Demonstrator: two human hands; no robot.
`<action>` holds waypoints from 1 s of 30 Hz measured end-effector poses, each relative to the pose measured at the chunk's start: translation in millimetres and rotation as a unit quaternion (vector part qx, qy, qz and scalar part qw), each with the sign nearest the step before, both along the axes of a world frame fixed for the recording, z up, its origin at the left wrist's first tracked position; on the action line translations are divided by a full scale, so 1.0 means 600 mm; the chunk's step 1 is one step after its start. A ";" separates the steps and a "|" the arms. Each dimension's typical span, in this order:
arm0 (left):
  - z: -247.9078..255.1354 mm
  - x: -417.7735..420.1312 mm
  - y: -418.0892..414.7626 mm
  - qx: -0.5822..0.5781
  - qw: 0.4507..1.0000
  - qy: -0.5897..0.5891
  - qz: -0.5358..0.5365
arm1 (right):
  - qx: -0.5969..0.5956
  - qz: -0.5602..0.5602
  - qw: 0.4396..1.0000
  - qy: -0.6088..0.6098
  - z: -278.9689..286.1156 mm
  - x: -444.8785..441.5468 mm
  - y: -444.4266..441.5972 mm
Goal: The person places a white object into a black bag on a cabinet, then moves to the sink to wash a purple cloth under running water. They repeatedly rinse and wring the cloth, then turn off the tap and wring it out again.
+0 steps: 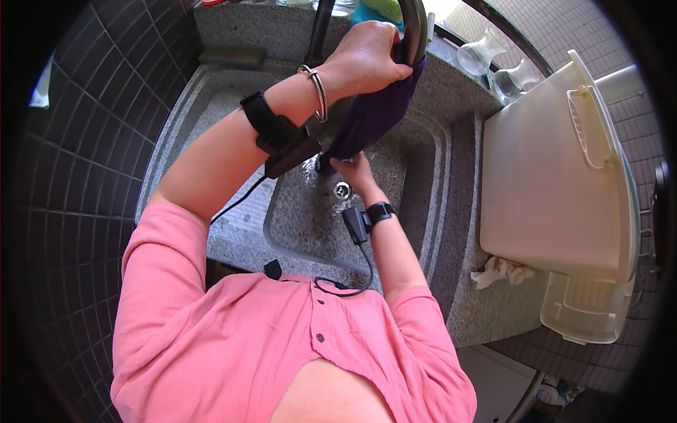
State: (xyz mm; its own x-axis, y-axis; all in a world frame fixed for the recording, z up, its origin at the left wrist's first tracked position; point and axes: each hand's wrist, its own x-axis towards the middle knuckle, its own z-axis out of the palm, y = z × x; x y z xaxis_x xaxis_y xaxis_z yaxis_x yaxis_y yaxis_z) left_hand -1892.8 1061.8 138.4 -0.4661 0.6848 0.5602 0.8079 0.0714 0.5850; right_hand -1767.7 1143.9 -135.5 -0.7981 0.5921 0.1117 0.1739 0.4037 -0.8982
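Observation:
A dark purple wet-looking cloth (378, 116) stretches over the granite sink (296, 222), held between my two hands. My left hand (365, 55), up beside the curved faucet spout (415, 31), grips its upper end. Lower down, close above the basin floor, my right hand (355, 172) holds the bottom end, fingers partly hidden by the fabric. Just below that hand lies the metal drain (342, 190), with shiny water around it. On my left wrist are a metal bangle (317, 95) and a strapped black device (291, 153); a similar device (357, 224) sits on the right wrist.
A large whitish plastic bin (550, 174) stands on its side right of the sink, a crumpled cloth (502, 272) by its base. Two glass carafes (481, 53) and a green sponge (386, 9) are along the back ledge. Cables trail from both wrist devices.

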 end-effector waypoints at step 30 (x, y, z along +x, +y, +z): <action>0.007 -0.008 0.018 -0.018 0.997 -0.065 -0.021 | -0.118 0.123 0.978 0.117 0.214 -0.036 0.069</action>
State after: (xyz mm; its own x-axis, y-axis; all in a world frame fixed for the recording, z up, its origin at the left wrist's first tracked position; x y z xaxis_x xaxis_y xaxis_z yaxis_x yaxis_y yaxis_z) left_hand -1897.6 1072.6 142.8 -0.5035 0.7244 0.4710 0.7280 0.0621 0.6827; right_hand -1789.5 1185.3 -7.2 -0.8886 0.4161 0.1929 -0.1252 0.1845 -0.9748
